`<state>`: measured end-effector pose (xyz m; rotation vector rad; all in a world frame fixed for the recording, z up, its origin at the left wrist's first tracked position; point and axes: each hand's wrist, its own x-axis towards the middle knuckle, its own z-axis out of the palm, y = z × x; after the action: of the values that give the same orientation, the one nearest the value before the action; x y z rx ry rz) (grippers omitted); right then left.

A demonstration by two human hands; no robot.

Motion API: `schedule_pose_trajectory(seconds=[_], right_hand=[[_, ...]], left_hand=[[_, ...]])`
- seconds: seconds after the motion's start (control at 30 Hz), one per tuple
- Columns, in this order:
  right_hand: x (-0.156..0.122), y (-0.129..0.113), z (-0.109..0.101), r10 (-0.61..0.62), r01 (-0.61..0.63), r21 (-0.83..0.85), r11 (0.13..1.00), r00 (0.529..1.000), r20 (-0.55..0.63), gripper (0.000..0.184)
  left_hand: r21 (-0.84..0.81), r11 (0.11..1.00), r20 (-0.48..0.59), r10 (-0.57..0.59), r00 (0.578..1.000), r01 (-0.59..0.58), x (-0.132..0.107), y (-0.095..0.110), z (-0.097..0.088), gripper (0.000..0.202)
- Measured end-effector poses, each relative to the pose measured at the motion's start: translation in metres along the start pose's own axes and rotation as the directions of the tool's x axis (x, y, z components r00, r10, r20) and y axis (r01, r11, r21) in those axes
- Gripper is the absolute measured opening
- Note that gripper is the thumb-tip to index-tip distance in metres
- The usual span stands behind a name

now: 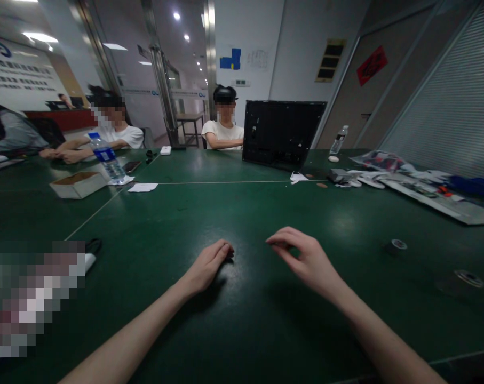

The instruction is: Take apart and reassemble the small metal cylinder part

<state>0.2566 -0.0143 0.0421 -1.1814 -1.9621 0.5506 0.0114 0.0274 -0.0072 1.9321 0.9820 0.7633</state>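
Note:
My left hand (209, 262) hovers just above the green table (177, 216), with its fingers curled and the thumb pressed alongside them. Nothing shows in it, and its lower fingers are partly hidden. To the right, my right hand (301, 257) is raised over the same tabletop, thumb and fingertips brought together in a pinch with a small gap behind them. I see no object between those fingertips. The hands are apart from each other and touch no object. Nearest to my right hand is a small round metal-topped item (398, 245).
A black monitor-like panel (284, 133) stands at the back. At left are an open box (79, 186), a water bottle (105, 157) and white paper (143, 187). A clear round container (463, 281) and a cluttered board (429, 197) lie right. Several people sit around.

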Motion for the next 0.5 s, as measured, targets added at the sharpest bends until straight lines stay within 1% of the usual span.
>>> schedule_pose_trajectory(seconds=[0.03,0.07,0.1,0.17,0.2,0.23,0.3,0.33,0.37,0.43,0.5], right_hand=[[-0.006,0.008,-0.013,-0.007,-0.002,-0.117,0.993,0.997,-0.072,0.02],[-0.012,0.021,-0.027,0.0,-0.032,-0.225,0.974,0.99,-0.141,0.021],[-0.02,0.036,-0.043,0.022,-0.092,-0.322,0.942,0.977,-0.214,0.023],[-0.038,0.073,-0.077,0.111,-0.277,-0.453,0.847,0.927,-0.359,0.029],[-0.047,0.092,-0.095,0.17,-0.382,-0.489,0.784,0.89,-0.424,0.032],[-0.057,0.111,-0.113,0.234,-0.474,-0.524,0.708,0.857,-0.458,0.033],[-0.076,0.144,-0.148,0.321,-0.599,-0.613,0.516,0.798,-0.509,0.034],[-0.084,0.157,-0.163,0.367,-0.634,-0.645,0.426,0.773,-0.518,0.035],[-0.092,0.168,-0.176,0.395,-0.654,-0.662,0.367,0.753,-0.526,0.036],[-0.102,0.184,-0.194,0.472,-0.692,-0.667,0.276,0.702,-0.533,0.038],[-0.108,0.195,-0.202,0.55,-0.715,-0.66,0.232,0.656,-0.517,0.038]], left_hand=[[-0.005,1.0,0.004,-0.001,1.0,0.001,0.0,0.0,0.0,0.041],[-0.01,1.0,0.007,-0.001,1.0,0.001,0.001,0.001,0.001,0.041],[-0.012,1.0,0.009,0.0,1.0,0.0,0.001,0.001,0.001,0.041],[-0.006,1.0,0.014,0.0,1.0,0.0,0.001,0.002,0.002,0.041],[0.0,1.0,0.017,0.0,1.0,0.0,0.002,0.003,0.003,0.041],[0.006,1.0,0.02,0.001,1.0,-0.001,0.002,0.003,0.003,0.041],[0.013,1.0,0.022,0.004,1.0,-0.004,0.002,0.004,0.004,0.041],[0.013,1.0,0.021,0.006,1.0,-0.006,0.002,0.004,0.004,0.04],[0.012,1.0,0.02,0.008,1.0,-0.008,0.002,0.003,0.005,0.04],[0.011,1.0,0.023,0.01,1.0,-0.011,0.002,0.002,0.005,0.039],[0.01,1.0,0.025,0.011,1.0,-0.012,0.001,0.001,0.004,0.039]])
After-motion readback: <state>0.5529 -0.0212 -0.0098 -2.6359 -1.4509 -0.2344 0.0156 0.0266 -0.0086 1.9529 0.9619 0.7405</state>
